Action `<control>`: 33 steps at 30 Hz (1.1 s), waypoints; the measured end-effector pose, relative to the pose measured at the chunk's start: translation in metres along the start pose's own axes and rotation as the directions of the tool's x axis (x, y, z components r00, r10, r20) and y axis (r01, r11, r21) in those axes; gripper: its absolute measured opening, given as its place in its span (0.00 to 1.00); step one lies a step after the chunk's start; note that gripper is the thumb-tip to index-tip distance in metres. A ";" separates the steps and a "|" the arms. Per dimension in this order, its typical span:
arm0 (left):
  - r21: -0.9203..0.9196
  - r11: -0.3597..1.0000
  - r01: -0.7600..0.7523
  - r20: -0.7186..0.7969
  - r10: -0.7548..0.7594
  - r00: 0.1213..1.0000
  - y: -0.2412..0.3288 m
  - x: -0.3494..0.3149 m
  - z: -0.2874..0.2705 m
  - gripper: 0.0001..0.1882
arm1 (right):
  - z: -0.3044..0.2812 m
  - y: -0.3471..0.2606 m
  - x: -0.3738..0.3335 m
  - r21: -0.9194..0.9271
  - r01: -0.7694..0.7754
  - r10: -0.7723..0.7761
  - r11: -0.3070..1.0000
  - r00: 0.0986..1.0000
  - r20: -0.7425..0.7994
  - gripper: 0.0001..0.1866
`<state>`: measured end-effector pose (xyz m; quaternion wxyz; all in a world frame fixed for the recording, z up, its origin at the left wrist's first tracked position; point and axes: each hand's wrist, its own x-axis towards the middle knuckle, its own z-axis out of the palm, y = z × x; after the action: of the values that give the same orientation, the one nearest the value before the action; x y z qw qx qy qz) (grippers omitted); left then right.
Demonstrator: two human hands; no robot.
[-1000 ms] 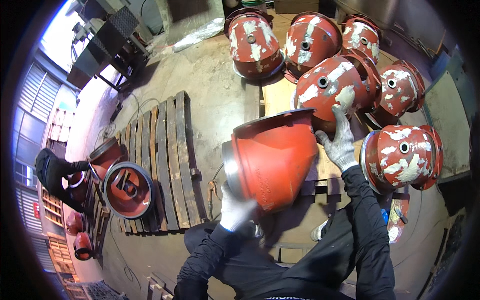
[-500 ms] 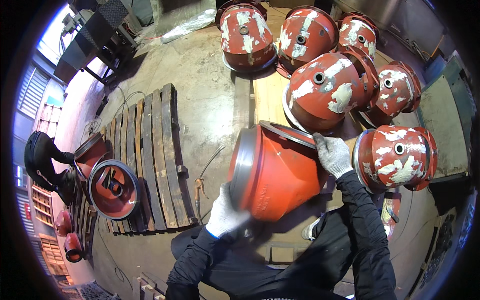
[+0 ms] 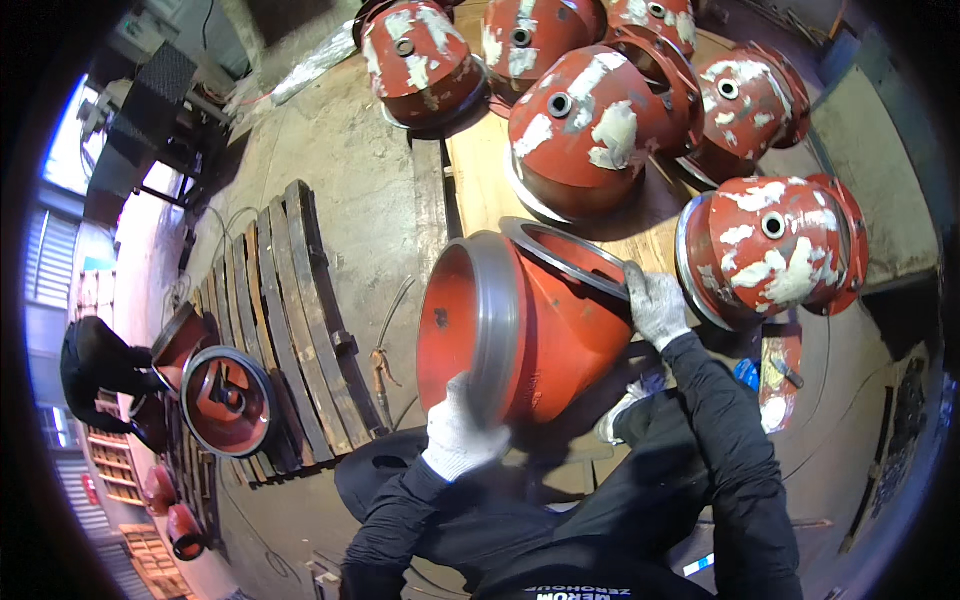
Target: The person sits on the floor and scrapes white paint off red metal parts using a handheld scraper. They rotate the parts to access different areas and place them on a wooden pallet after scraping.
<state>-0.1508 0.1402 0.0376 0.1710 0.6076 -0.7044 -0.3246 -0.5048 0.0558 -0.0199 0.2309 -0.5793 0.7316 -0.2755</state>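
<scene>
Beside patched red domes (image 3: 590, 125): both hands grip red cone housing (image 3: 530, 320).

Both arms in black long sleeves, loose fabric, creased at the elbows. Left hand (image 3: 458, 432) and right hand (image 3: 655, 303) in light grey knit work gloves, cuffs meeting the sleeves. Black garment on torso, dark trousers.

The red cone (image 3: 530, 330) is smooth painted metal with a bare grey rim. The drums (image 3: 590, 130) show rough white filler patches. Gloves look knitted cloth; the pallet (image 3: 300, 320) is weathered wood.
</scene>
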 end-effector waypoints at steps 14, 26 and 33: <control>-0.052 0.992 -0.115 -0.171 0.104 0.980 -0.012 0.019 0.013 0.52 | -0.016 -0.039 0.020 -0.048 0.319 -0.311 0.946 0.863 -0.397 0.14; 0.238 0.944 -0.231 -0.312 0.299 0.902 -0.008 0.023 0.017 0.49 | 0.049 -0.111 0.006 -0.117 0.450 -0.445 0.885 0.893 0.064 0.39; 0.063 0.995 -0.071 -0.214 0.083 0.973 -0.009 0.026 0.016 0.48 | 0.044 -0.104 0.000 -0.119 0.463 -0.436 0.878 0.879 0.194 0.37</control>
<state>-0.1597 0.1187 0.0159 0.2424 0.6161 -0.7133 -0.2300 -0.4008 0.0317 0.0168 0.1710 -0.7708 0.5754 -0.2134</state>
